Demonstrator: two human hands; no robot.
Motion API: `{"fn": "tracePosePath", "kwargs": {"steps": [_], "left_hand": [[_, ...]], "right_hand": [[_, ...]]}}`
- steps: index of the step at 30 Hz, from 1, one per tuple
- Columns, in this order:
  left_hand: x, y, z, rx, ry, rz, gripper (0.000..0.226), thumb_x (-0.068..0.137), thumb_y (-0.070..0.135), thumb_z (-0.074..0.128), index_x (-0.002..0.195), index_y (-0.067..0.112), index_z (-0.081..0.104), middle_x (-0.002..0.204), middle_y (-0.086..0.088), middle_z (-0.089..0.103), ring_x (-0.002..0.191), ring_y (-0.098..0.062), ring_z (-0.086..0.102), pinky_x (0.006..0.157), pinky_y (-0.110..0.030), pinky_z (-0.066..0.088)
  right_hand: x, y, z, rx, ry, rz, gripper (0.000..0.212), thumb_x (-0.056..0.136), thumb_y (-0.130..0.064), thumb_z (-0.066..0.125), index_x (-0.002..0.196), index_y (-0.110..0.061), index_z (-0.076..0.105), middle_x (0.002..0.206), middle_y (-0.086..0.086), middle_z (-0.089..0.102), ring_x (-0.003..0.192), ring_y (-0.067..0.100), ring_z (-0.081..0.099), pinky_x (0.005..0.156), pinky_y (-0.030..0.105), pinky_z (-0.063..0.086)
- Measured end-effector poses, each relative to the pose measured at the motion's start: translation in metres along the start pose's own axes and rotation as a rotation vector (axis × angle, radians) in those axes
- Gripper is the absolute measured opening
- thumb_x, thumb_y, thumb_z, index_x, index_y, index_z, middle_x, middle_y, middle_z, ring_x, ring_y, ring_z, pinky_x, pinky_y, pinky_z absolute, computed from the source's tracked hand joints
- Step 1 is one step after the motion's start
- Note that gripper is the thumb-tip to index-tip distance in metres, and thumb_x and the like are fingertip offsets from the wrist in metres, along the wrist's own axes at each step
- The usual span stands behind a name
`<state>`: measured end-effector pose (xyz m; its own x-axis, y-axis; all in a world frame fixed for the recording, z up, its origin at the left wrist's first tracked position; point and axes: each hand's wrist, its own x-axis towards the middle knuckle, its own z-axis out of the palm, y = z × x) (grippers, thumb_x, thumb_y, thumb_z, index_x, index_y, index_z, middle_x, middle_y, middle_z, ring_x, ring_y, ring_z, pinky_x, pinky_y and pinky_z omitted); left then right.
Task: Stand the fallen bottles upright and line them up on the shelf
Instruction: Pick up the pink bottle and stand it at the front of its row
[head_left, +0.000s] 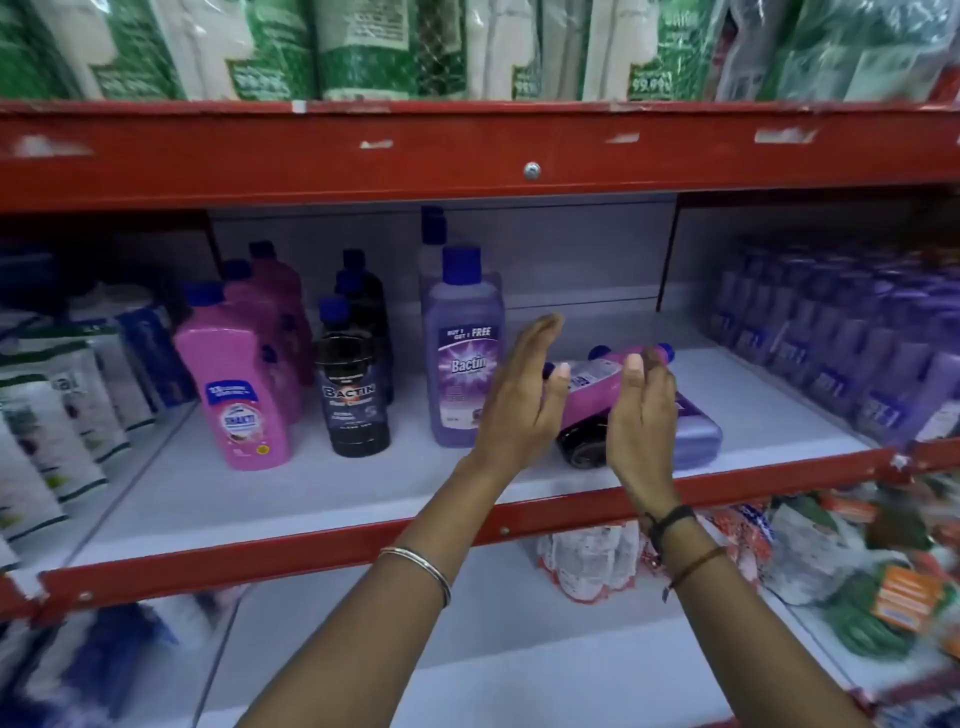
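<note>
On the white shelf (311, 488) a pile of fallen bottles lies at the middle right: a pink bottle (592, 395) on top, a black bottle (584, 441) under it and a purple bottle (698, 431) to the right. My left hand (524, 395) is open at the pile's left side, fingers pointing up. My right hand (641, 415) is open, curved over the pile's right side, close to the pink bottle; contact is unclear. Upright to the left stand a purple Bactin bottle (460, 353), a black Bactin bottle (353, 395) and a pink bottle (234, 384), with more behind them.
A red beam (467, 156) of the upper shelf hangs above. Rows of purple bottles (841, 343) fill the shelf's right end and pouches (57, 405) its left end. The red front lip (311, 551) runs under my wrists. Packets (779, 545) lie on the lower shelf.
</note>
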<state>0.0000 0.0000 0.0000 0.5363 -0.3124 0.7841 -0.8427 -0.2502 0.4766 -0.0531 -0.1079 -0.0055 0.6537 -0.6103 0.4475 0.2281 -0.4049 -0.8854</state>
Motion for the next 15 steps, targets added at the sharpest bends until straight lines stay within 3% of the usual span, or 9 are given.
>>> {"fn": "tracePosePath", "kwargs": {"steps": [5,8,11,13,15], "left_hand": [[0.039,-0.017,0.037,0.067,-0.261,-0.393,0.045,0.097,0.028,0.038,0.139,0.013,0.034,0.153,-0.005,0.025,0.134,-0.020,0.036,0.112,-0.036,0.030],[0.068,-0.035,0.052,0.145,-0.449,-0.558,0.039,0.096,0.025,0.035,0.126,0.003,0.047,0.141,-0.020,0.042,0.126,-0.035,0.046,0.104,-0.040,0.038],[0.081,-0.038,0.055,0.210,-0.615,-0.610,0.035,0.093,0.020,0.037,0.108,-0.003,0.059,0.122,-0.026,0.059,0.110,-0.038,0.056,0.082,-0.032,0.042],[0.084,-0.035,0.055,0.182,-0.622,-0.605,0.031,0.092,0.018,0.043,0.102,-0.006,0.060,0.110,-0.027,0.063,0.100,-0.037,0.060,0.070,-0.028,0.036],[0.082,-0.030,0.052,0.119,-0.572,-0.644,0.034,0.093,0.024,0.048,0.113,-0.003,0.055,0.103,-0.017,0.061,0.089,-0.028,0.059,0.069,-0.026,0.037]], "right_hand": [[0.032,0.029,-0.006,-0.132,-0.071,0.196,0.064,0.094,-0.052,0.029,0.136,-0.005,0.039,0.141,0.027,0.039,0.129,0.040,0.039,0.105,0.046,0.032],[0.043,0.036,-0.007,-0.148,-0.156,0.251,0.053,0.092,-0.047,0.035,0.114,-0.001,0.050,0.114,0.026,0.056,0.103,0.038,0.054,0.080,0.039,0.042],[0.050,0.038,-0.008,-0.094,-0.165,0.241,0.030,0.092,-0.028,0.045,0.097,0.000,0.055,0.085,0.015,0.059,0.074,0.028,0.054,0.057,0.030,0.036],[0.052,0.037,-0.006,-0.071,-0.136,0.238,0.022,0.089,-0.022,0.051,0.089,0.000,0.057,0.079,0.014,0.060,0.070,0.028,0.055,0.061,0.031,0.041],[0.053,0.037,-0.003,-0.041,-0.113,0.261,0.023,0.086,-0.022,0.056,0.087,0.001,0.059,0.082,0.019,0.065,0.074,0.033,0.060,0.068,0.042,0.050]]}}
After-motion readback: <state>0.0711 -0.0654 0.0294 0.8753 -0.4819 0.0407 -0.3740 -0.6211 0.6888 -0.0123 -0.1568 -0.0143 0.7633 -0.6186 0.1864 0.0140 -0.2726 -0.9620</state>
